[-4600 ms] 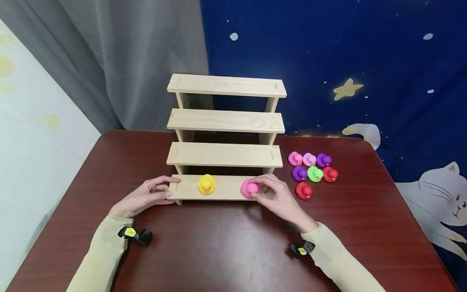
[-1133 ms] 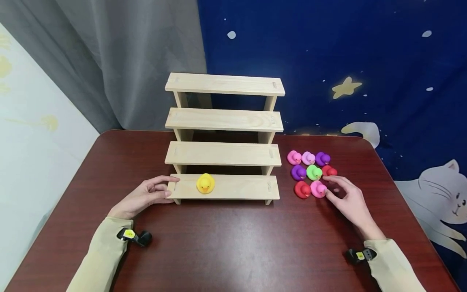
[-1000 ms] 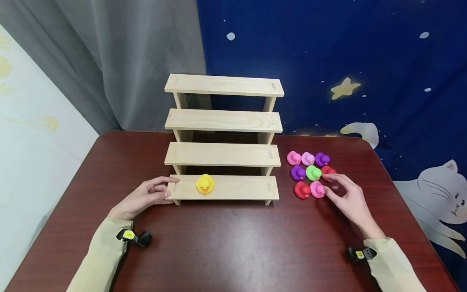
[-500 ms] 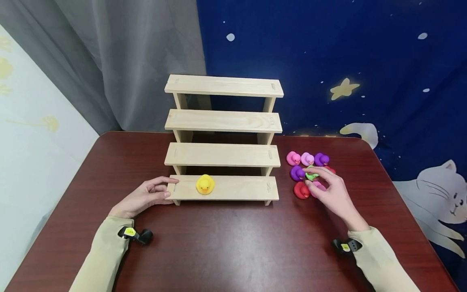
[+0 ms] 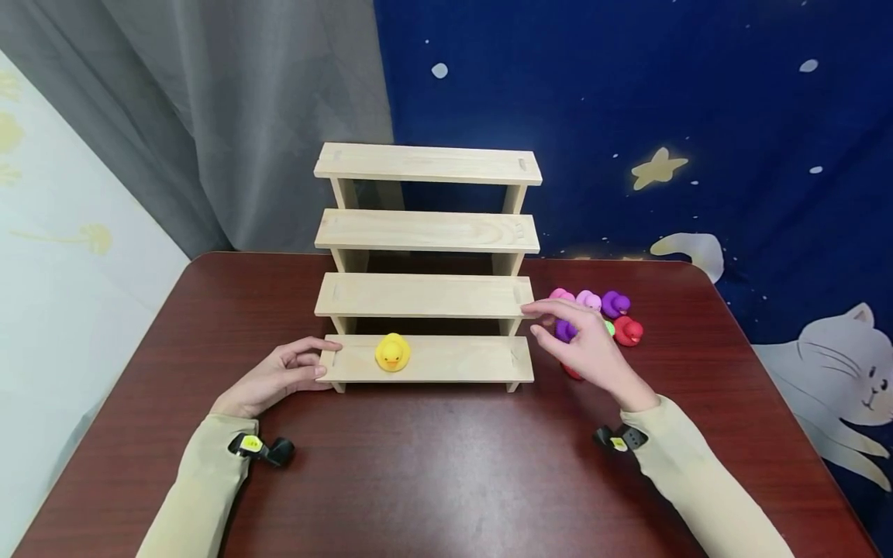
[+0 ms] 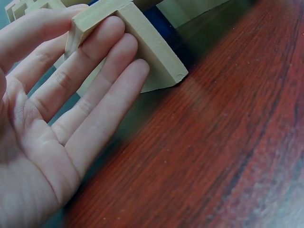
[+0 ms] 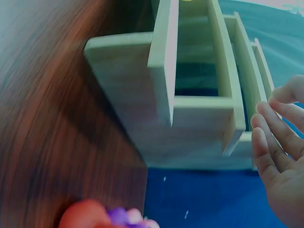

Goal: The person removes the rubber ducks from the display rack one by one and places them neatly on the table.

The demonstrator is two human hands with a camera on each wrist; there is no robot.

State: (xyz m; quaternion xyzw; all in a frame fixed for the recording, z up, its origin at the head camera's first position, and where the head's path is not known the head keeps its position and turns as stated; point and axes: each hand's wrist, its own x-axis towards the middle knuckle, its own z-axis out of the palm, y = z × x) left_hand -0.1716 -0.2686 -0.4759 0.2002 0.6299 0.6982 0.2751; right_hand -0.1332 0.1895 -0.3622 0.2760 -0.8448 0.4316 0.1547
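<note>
A four-tier wooden display shelf (image 5: 429,294) stands on the table. My left hand (image 5: 272,373) grips the left end of its lowest board, with fingertips against the wood in the left wrist view. On that board sits a yellow rubber duck (image 5: 393,353). My right hand (image 5: 589,349) is raised with nothing in it, fingers loosely bent, its fingertips overlapping the right end of the second-lowest board in the head view. Behind it are rubber ducks: purple (image 5: 615,304), light pink (image 5: 589,300) and red (image 5: 629,332) ones show, others are partly hidden.
The dark red-brown table (image 5: 446,473) bears the shelf and the ducks. Behind it hang a grey curtain (image 5: 279,116) and a blue starry cloth (image 5: 593,116). A red duck (image 7: 84,213) shows at the bottom of the right wrist view.
The pink duck has left the lowest board for the group on the table. My right hand has let it go and moved left towards the shelf. My left hand stays put.
</note>
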